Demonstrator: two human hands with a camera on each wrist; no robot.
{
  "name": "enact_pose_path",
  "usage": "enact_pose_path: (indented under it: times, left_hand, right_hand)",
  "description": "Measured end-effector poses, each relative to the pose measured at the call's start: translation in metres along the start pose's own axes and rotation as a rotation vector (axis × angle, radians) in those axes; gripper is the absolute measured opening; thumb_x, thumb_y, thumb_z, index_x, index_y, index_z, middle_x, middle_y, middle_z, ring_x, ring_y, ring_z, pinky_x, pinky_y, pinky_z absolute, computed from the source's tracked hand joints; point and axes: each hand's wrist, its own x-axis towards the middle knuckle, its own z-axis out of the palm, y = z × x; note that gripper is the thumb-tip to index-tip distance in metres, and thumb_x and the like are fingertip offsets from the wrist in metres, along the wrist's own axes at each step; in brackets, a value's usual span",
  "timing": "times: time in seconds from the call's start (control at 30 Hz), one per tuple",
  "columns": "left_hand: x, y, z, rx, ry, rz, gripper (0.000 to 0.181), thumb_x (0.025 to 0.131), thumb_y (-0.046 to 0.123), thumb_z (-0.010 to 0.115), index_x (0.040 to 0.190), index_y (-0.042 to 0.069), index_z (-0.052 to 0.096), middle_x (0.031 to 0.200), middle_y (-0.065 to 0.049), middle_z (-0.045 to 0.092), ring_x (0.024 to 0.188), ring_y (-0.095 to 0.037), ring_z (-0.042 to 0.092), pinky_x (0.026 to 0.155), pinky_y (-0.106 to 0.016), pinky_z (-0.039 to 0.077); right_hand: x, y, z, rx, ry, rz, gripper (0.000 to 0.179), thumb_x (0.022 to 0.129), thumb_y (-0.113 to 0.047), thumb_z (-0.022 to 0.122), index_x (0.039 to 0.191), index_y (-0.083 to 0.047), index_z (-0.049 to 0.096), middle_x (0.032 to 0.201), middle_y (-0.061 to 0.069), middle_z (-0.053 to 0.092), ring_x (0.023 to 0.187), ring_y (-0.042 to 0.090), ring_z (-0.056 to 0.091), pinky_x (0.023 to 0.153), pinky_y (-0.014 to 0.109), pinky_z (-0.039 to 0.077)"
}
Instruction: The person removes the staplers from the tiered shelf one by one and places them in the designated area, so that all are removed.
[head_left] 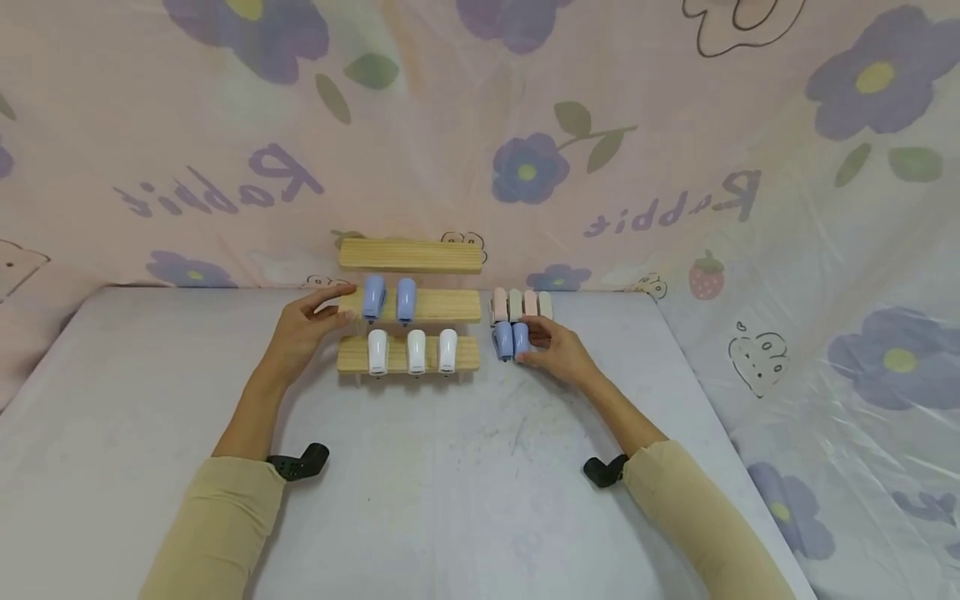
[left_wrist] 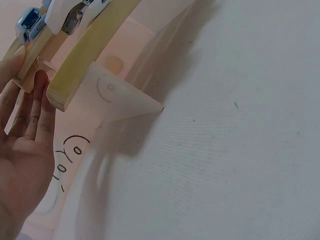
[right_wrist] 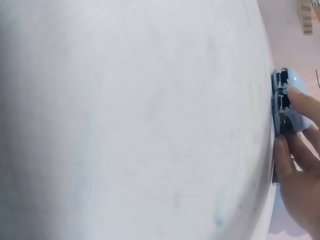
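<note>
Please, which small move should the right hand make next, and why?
The right hand should probably lift the blue stapler it pinches toward the middle shelf: two matching staplers stand there, with room to their right.

Bits cut off and covered up here
Right wrist view chops the right hand (right_wrist: 304, 185) at the edge, and its thumb covers part of a blue stapler (right_wrist: 296, 121). Left wrist view loses a white stapler (left_wrist: 58, 14) past the top and some of the left hand (left_wrist: 25, 155). Head cam cuts both sleeves (head_left: 217, 525); the worktop (head_left: 450, 517) specks are too tiny to ID.
</note>
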Motion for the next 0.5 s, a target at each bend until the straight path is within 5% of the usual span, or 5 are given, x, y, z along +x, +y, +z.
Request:
enact_pose_path:
  times: [0.27,0.5]
  left_hand:
    - [0.0,-0.001,0.002,-0.01,-0.001,0.0,0.049,0.093,0.009,0.071,0.139,0.003,0.056,0.149,-0.006,0.044,0.106,-0.011,0.061,0.088,-0.016,0.052]
    - [-0.001,0.001,0.001,-0.017,0.0,-0.007,0.05,0.092,0.009,0.072,0.139,0.003,0.056,0.149,-0.006,0.044,0.107,-0.012,0.06,0.089,-0.016,0.051]
  right_hand:
    - [-0.003,0.002,-0.006,0.044,0.03,-0.012,0.061,0.084,-0.01,0.081,0.139,-0.004,0.054,0.132,0.016,0.06,0.118,0.031,0.06,0.101,0.038,0.05]
    - [-0.002,-0.005,-0.011,0.17,0.099,-0.127,0.056,0.086,-0.004,0.078,0.136,0.002,0.055,0.13,0.021,0.06,0.12,0.035,0.059,0.103,0.042,0.048]
